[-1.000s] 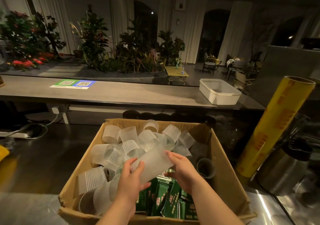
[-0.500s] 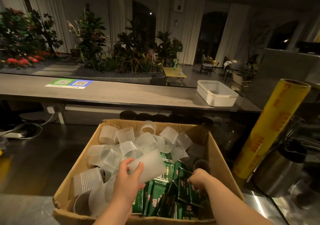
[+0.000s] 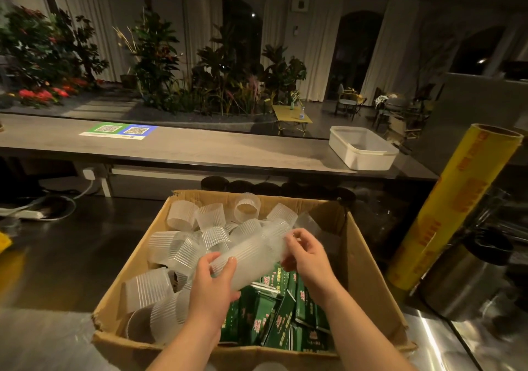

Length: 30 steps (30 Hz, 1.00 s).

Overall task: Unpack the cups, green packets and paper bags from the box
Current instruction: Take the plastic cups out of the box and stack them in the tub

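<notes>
The stack of cups (image 3: 253,255), ribbed and translucent, hangs just above the middle of the box (image 3: 358,259), its long axis running from the near left up toward the far right. Each end is held: the left hand (image 3: 213,283) curls its fingers round the near, lower end, and the right hand (image 3: 307,259) pinches the far, upper end with thumb and fingertips. So the stack lies between the hands, neither nearer than the other, and lifting it out looks like a straight rise over the box walls. Inside the box, loose cups (image 3: 183,218) fill the left and far part, and green packets (image 3: 274,316) stand packed in the near right part, directly under the stack. No paper bags can be made out. Right of the box a yellow roll (image 3: 457,199) leans over a metal canister (image 3: 463,279), crowding that side; left of the box the steel surface (image 3: 57,339) looks the easier place to set down. A white tub (image 3: 361,149) sits on the counter beyond the box.
</notes>
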Available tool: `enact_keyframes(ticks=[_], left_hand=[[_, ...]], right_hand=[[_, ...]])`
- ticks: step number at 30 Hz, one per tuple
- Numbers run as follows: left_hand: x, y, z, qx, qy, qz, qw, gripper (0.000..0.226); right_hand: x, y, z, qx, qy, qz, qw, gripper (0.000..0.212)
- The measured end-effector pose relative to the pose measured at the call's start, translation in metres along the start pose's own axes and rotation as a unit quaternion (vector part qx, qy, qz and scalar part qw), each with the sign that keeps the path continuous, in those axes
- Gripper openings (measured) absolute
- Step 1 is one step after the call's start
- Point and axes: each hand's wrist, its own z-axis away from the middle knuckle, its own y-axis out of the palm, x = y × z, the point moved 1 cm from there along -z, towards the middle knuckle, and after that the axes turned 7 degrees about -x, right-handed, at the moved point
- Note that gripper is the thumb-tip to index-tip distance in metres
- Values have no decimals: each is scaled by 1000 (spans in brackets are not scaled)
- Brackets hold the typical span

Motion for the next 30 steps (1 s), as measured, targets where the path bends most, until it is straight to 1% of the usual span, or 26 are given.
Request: enact_keyframes(ticks=[2,5,8,10,11,12,13,14,15,16,17,19,21,23,24,25,26,27,28,30], left_hand=[[-1,-1,1,-7,2,8,1000,31],[-1,-2,3,-9,3,3,1000,31],[-2,-1,3,2,-1,-3,1000,30],[-2,1,3,9,1,-8,1000,30],[-3,1,3,6,3,-5,1000,29],[-4,1,3,-1,7,4,1000,29],[-5,1,3,-11,12,17,1000,28],[-7,0,4,-24,13,32,999,29],[-8,-2,4,-39,12,52,998,31],[-9,-3,4,-54,10,73,996,34],[-11,-5,4,-70,9,93,993,35],[-13,-8,5,-104,13,119,987,34],[-14,-10,5,-132,15,132,982,31],[-14,-10,5,-148,12,137,979,29],[-14,-10,5,-152,6,138,979,29],[-13,-10,4,-153,-1,137,979,29],[-11,-11,3,-154,-8,131,979,30],[-10,-12,1,-156,-12,123,980,32],[-8,-12,0,-158,-15,116,980,33],[-7,-13,-2,-157,-12,102,982,34]], right_hand=[[-5,5,4,10,0,-5,1000,22],[-6,8,7,21,0,-7,1000,22],[-6,5,7,16,-20,37,999,19],[-7,6,7,49,-25,90,994,22],[-8,9,8,71,-22,102,992,24],[-10,12,7,77,-22,96,992,27],[-12,14,5,53,-15,72,996,29],[-12,16,2,12,-3,44,999,28],[-13,17,-3,-39,-2,45,998,25],[-14,19,-8,-76,-11,83,994,22],[-13,21,-11,-84,-25,151,985,23],[-14,30,-19,-52,-77,286,954,39],[-9,41,-25,-26,-132,363,922,51],[-7,51,-30,33,-150,418,895,64],[-10,56,-32,60,-148,450,879,66],[-14,58,-33,68,-148,476,864,58],[-18,59,-32,59,-146,489,858,43],[-20,58,-31,41,-142,480,865,27],[-22,55,-29,23,-141,454,880,20],[-21,47,-28,-4,-124,354,927,25]])
